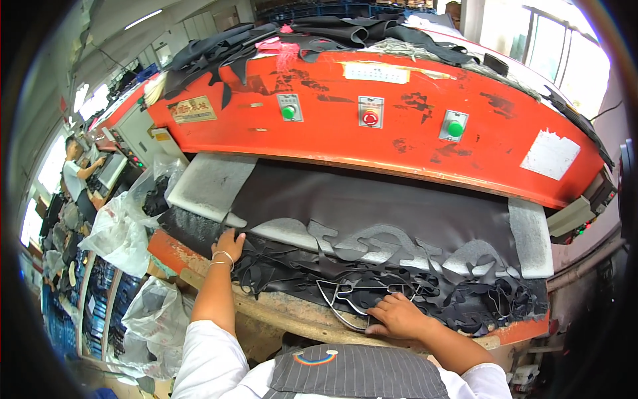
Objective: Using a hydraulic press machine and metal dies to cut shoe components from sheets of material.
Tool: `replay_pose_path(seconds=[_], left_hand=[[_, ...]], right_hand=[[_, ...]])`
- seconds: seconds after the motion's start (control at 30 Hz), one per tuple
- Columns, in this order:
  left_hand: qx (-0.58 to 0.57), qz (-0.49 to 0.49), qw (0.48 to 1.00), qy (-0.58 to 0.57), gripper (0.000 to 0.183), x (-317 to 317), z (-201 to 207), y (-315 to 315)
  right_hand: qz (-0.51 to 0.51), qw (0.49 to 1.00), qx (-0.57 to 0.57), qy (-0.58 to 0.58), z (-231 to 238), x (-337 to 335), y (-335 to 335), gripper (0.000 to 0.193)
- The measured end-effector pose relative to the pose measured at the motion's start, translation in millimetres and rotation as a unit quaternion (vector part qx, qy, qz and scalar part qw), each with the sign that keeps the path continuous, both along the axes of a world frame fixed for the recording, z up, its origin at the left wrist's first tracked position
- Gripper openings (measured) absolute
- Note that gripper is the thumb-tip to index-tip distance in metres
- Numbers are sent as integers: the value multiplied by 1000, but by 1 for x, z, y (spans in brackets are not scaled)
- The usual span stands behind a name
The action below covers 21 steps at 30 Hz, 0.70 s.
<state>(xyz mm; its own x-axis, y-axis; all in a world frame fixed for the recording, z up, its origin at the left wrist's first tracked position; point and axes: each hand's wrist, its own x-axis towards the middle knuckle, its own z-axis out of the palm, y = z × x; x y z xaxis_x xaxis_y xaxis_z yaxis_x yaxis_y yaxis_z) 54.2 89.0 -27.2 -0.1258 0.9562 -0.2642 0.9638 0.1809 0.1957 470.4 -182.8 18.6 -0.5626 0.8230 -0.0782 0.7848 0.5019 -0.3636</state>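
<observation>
A dark, leather-like sheet (pixel 372 199) lies across the press bed, with curved openings along its near edge. My left hand (pixel 228 246) is at its near left corner, fingers bent onto the edge material. Along the front lies a tangle of black cut scraps (pixel 286 269). Among them is a metal cutting die (pixel 345 292), a thin outline frame. My right hand (pixel 397 316) is closed on the die's near right part, the fingers partly hiding it. Pale grey padding (pixel 209 186) shows beside and through the sheet.
The orange press beam (pixel 319 126) spans above the bed, with two green buttons and a red one (pixel 370 118). Black offcuts (pixel 332 30) lie on top. Plastic bags (pixel 119 233) stand at left. Farther back at left, another person (pixel 76 176) works at a machine.
</observation>
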Motion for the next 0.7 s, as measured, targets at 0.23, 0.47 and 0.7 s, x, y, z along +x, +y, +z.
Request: replay_pose_path(seconds=[0.23, 0.47, 0.7], left_hand=[[252, -88, 961, -72, 41, -2, -2, -10], [283, -134, 924, -218, 27, -3, -15, 62], [226, -218, 935, -166, 36, -14, -36, 166]], right_hand=[[11, 1000, -13, -25, -1, -5, 2, 68], [-138, 955, -183, 190, 59, -13, 5, 50], [-229, 912, -188, 284, 158, -71, 64, 54]])
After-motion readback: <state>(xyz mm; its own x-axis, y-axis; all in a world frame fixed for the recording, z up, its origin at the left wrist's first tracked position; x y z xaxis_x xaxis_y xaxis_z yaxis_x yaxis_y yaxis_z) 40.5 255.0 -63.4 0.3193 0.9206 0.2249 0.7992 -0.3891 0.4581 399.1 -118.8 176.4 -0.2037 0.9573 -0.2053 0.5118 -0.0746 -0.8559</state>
